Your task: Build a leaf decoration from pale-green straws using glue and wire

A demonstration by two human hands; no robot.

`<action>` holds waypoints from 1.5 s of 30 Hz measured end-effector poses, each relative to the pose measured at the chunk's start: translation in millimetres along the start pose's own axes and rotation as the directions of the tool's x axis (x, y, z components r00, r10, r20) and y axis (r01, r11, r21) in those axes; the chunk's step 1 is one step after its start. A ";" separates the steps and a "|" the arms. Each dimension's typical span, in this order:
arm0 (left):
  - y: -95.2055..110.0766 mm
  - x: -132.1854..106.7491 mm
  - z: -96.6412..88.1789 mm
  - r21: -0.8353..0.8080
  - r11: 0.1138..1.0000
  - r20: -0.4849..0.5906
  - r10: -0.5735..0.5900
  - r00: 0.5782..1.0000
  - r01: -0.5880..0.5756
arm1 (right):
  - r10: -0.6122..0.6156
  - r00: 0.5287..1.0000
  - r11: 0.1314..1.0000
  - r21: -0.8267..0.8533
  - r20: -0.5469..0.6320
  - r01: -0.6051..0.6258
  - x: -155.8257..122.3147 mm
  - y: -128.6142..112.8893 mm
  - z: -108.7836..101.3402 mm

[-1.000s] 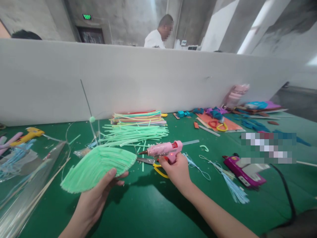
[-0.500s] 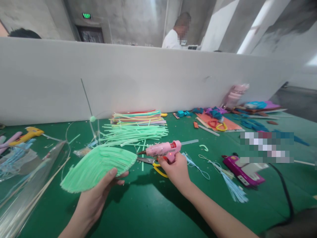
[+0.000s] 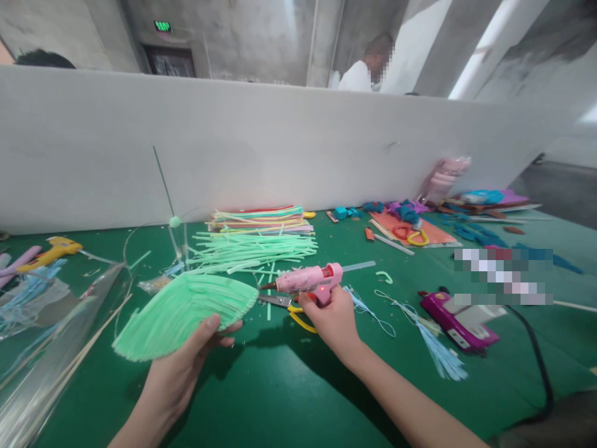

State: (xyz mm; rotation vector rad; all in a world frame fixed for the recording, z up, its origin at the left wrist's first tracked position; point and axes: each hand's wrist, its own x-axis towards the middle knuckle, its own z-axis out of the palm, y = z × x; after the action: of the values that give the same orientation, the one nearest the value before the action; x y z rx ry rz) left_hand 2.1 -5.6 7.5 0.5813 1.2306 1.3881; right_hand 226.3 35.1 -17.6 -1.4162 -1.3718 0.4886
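My left hand (image 3: 198,348) grips a fan-shaped green piece (image 3: 186,314) that looks made of fuzzy pipe cleaners, thumb on top and fingers beneath. My right hand (image 3: 332,320) is closed around the handle of a pink hot glue gun (image 3: 308,281) with a small red light on. Its dark nozzle points left and sits at the right edge of the green piece; whether they touch I cannot tell. A clear glue stick (image 3: 359,266) juts from the back of the gun. Below it lie yellow-handled scissors (image 3: 298,314), partly hidden by my right hand.
Loose green pipe cleaners (image 3: 256,249) lie behind, before a multicoloured bundle (image 3: 261,219). A yellow glue gun (image 3: 53,252) rests at left near clear plastic wrap (image 3: 69,348). At right are blue strips (image 3: 436,348) and a magenta device (image 3: 459,323) with a black cord. A white partition (image 3: 280,149) borders the table.
Both hands, the green piece and the glue gun stay almost in place. Beyond the partition, the person in white has moved to the right.
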 end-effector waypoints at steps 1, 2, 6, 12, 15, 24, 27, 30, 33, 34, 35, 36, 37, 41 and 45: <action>-0.1 -0.1 0.0 0.000 1.000 0.003 0.009 1.000 -0.009 | -0.002 1.000 1.000 0.000 0.002 0.002 0.2 -0.2 0.0; -0.4 0.0 -0.1 0.001 1.000 0.005 0.008 1.000 -0.008 | -0.003 1.000 1.000 -0.002 0.001 0.003 0.3 -0.2 0.1; -1.5 1.2 -0.7 -0.004 0.999 -0.009 -0.034 0.999 0.034 | 0.007 1.000 1.000 -0.002 0.000 -0.007 -0.1 0.9 0.3; 0.3 0.8 0.6 -0.011 1.000 0.013 0.005 1.000 -0.005 | 0.003 1.000 1.000 -0.007 -0.001 -0.003 -0.4 1.3 0.1; 0.7 -0.3 1.1 -0.009 1.000 0.003 0.000 1.000 0.000 | 0.002 1.000 1.000 -0.001 0.005 -0.002 0.5 0.0 0.1; -0.6 -1.1 0.6 -0.005 1.000 0.002 0.024 1.000 -0.024 | 0.025 1.000 1.000 -0.012 -0.002 -0.025 -0.1 -1.5 -0.3; -0.8 -0.7 0.7 -0.005 1.000 0.004 0.015 1.000 -0.015 | 0.013 1.000 1.000 -0.006 0.002 -0.013 0.0 -1.0 -0.4; -0.5 -0.2 0.1 0.001 1.000 0.020 0.019 1.000 -0.019 | 0.004 1.000 1.000 -0.004 0.001 -0.004 0.5 -1.4 -1.1; -0.6 0.8 -1.6 0.004 1.000 0.031 0.013 0.999 -0.014 | 0.001 1.000 1.000 -0.009 -0.009 -0.001 0.9 -2.5 -1.4; -0.7 1.1 -2.3 0.005 1.000 0.028 0.007 1.000 -0.007 | -0.003 1.000 1.000 -0.009 -0.009 0.003 1.1 -2.8 -1.4; -0.7 1.3 -2.9 0.006 1.000 0.025 0.001 1.000 -0.001 | -0.007 1.000 1.000 -0.008 -0.009 0.007 1.2 -3.0 -1.3; -0.7 1.4 -3.4 0.008 1.000 0.024 -0.004 1.000 0.003 | -0.010 1.000 1.000 -0.006 -0.009 0.010 1.3 -3.2 -1.1; -0.6 1.3 -3.6 0.008 1.000 0.022 -0.005 1.000 0.004 | -0.012 1.000 1.000 -0.004 -0.009 0.012 1.3 -3.3 -1.0; 0.4 -0.1 -1.8 0.001 1.000 0.031 0.001 1.000 -0.001 | -0.007 1.000 1.000 0.001 -0.003 0.007 1.2 -3.2 -1.1; 0.2 -1.1 1.0 0.009 1.000 0.023 0.011 1.000 -0.011 | 0.001 1.000 1.000 -0.002 0.002 -0.001 1.4 -3.0 -1.5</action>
State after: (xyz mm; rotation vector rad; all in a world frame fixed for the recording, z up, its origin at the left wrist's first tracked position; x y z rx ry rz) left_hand 3.1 -6.2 8.3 0.6092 1.2172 1.3820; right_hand 226.6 35.1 -14.0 -1.4181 -1.3737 0.4900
